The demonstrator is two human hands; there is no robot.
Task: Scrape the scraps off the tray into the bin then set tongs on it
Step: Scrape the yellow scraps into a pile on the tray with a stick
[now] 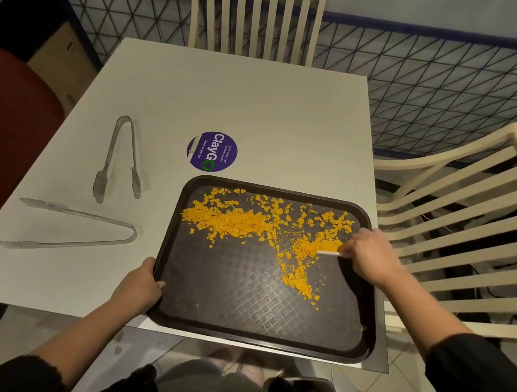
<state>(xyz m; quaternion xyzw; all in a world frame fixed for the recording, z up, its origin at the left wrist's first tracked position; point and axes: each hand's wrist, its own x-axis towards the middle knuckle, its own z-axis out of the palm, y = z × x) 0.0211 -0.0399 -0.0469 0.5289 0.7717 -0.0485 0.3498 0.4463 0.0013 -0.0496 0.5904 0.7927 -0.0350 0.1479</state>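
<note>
Fingers (348,251) of your right hand (372,256) pinched shut on a pale scraper (329,252).
Scraps (240,221) lie in a band running leftward from it; left hand (139,285) clamps tray (235,296) edge.

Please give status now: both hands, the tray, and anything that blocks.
Left hand grips tray edge. Right hand holds scraper in orange scraps. Two tongs lie apart, nothing blocking.

The dark tray (263,300) is gripped at its near-left rim by the left hand (138,287). A pale scraper (328,252) is held by the right hand (370,254), its tip among orange scraps (236,221). Two tongs (120,160) lie beyond the left hand.
</note>
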